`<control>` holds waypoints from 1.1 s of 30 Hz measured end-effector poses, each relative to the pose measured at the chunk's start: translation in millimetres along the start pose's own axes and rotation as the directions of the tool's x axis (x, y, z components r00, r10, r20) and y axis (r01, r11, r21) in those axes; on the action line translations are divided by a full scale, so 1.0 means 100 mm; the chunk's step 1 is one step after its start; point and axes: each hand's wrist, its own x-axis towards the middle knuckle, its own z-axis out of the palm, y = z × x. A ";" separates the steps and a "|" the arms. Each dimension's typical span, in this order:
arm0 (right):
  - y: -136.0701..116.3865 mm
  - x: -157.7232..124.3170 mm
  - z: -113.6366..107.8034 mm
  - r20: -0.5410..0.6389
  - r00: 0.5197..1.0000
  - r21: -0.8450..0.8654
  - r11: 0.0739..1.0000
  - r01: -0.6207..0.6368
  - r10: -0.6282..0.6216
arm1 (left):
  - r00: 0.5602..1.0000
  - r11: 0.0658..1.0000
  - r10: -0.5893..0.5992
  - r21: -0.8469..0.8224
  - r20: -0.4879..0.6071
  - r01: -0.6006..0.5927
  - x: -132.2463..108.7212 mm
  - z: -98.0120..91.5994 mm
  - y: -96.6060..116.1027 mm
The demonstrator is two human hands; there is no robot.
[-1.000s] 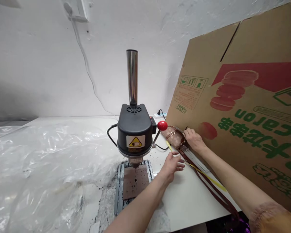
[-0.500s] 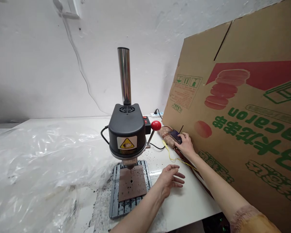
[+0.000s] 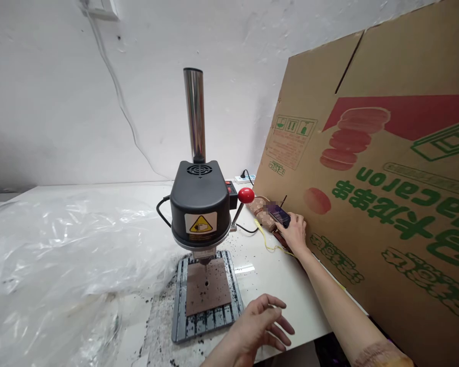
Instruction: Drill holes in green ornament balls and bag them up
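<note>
My right hand (image 3: 294, 234) is shut on a dark smartphone (image 3: 279, 215), holding it over a patterned brown bag (image 3: 257, 206) that lies against the cardboard. A thin yellow cord (image 3: 266, 242) trails on the table below that hand. My left hand (image 3: 256, 321) hangs near the bottom edge of the picture, fingers loosely curled and apart, with nothing visible in them. Closest to it is the slotted base of a black bench drill (image 3: 200, 204), which carries a brown square sheet (image 3: 208, 288) with a small hole. The drill's red ball lever (image 3: 246, 195) stands just left of the bag.
Crumpled clear plastic sheeting (image 3: 61, 255) covers the table's left side, and dark specks lie around the drill base. A large cardboard sheet (image 3: 367, 153) leans at the right, above the white table's edge. A power strip (image 3: 245, 179) sits against the white wall.
My left hand has drawn back toward me, down the picture. The smartphone has appeared in my right hand since the oldest frame, and that hand now stays nearly still above the bag.
</note>
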 end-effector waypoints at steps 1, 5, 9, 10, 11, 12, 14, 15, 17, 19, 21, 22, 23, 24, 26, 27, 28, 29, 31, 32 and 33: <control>0.01 0.01 0.01 -0.003 1.000 0.003 1.000 0.006 -0.006 | 1.000 1.000 -0.016 0.012 0.005 0.016 -0.04 -0.01 -0.03; 0.03 0.05 0.05 0.005 1.000 -0.012 1.000 0.023 -0.023 | 0.996 0.996 -0.074 0.050 0.049 0.071 -0.11 -0.05 -0.14; -0.04 0.08 0.05 0.025 1.000 -0.051 0.999 0.015 -0.013 | 0.991 0.993 -0.111 0.054 0.075 0.107 -0.11 -0.10 -0.28; -0.07 0.09 0.05 0.043 0.999 -0.058 0.998 -0.001 0.003 | 0.990 0.992 -0.114 0.064 0.083 0.108 -0.10 -0.11 -0.32; -0.09 0.09 0.05 0.072 0.997 -0.061 0.998 -0.023 0.027 | 0.989 0.991 -0.115 0.074 0.097 0.108 -0.09 -0.13 -0.36; -0.12 0.10 0.05 0.107 0.993 -0.063 0.997 -0.049 0.056 | 0.987 0.991 -0.113 0.085 0.111 0.104 -0.08 -0.14 -0.39; -0.18 0.11 0.06 0.172 0.978 -0.066 0.992 -0.107 0.117 | 0.984 0.990 -0.110 0.099 0.141 0.097 -0.06 -0.15 -0.45; -0.21 0.12 0.07 0.192 0.971 -0.069 0.989 -0.131 0.143 | 0.983 0.991 -0.106 0.099 0.151 0.092 -0.05 -0.15 -0.47; -0.26 0.16 0.09 0.200 0.964 -0.079 0.983 -0.164 0.177 | 0.982 0.992 -0.103 0.091 0.156 0.090 -0.04 -0.15 -0.49; -0.29 0.21 0.10 0.204 0.959 -0.090 0.979 -0.183 0.198 | 0.984 0.992 -0.108 0.081 0.143 0.097 -0.04 -0.14 -0.48; -0.33 0.29 0.12 0.214 0.954 -0.105 0.976 -0.192 0.211 | 0.985 0.991 -0.116 0.085 0.130 0.106 -0.06 -0.13 -0.46; -0.34 0.34 0.13 0.222 0.950 -0.115 0.973 -0.198 0.219 | 0.985 0.990 -0.121 0.091 0.127 0.110 -0.06 -0.13 -0.45; -0.36 0.39 0.13 0.233 0.945 -0.126 0.971 -0.204 0.228 | 0.985 0.989 -0.124 0.094 0.123 0.112 -0.07 -0.13 -0.44; -0.37 0.44 0.14 0.246 0.940 -0.137 0.968 -0.208 0.237 | 0.985 0.989 -0.126 0.093 0.118 0.115 -0.07 -0.13 -0.44; -0.39 0.53 0.14 0.279 0.928 -0.156 0.965 -0.211 0.248 | 0.986 0.990 -0.130 0.074 0.107 0.122 -0.07 -0.13 -0.46; -0.40 0.58 0.15 0.297 0.921 -0.163 0.964 -0.210 0.251 | 0.986 0.991 -0.129 0.059 0.102 0.123 -0.06 -0.12 -0.49; -0.40 0.62 0.15 0.314 0.915 -0.170 0.963 -0.207 0.252 | 0.988 0.992 -0.123 0.045 0.097 0.119 -0.06 -0.12 -0.52; -0.41 0.65 0.15 0.328 0.910 -0.176 0.963 -0.204 0.253 | 0.990 0.994 -0.108 0.029 0.093 0.106 -0.05 -0.12 -0.55; -0.40 0.69 0.15 0.348 0.903 -0.183 0.963 -0.199 0.253 | 0.994 0.998 -0.064 0.001 0.091 0.064 -0.03 -0.13 -0.62; -0.39 0.70 0.15 0.354 0.901 -0.184 0.963 -0.195 0.250 | 0.995 0.999 -0.046 -0.009 0.090 0.047 -0.03 -0.13 -0.65; -0.39 0.70 0.15 0.358 0.901 -0.183 0.965 -0.190 0.245 | 0.995 0.999 -0.035 -0.015 0.091 0.036 -0.03 -0.14 -0.67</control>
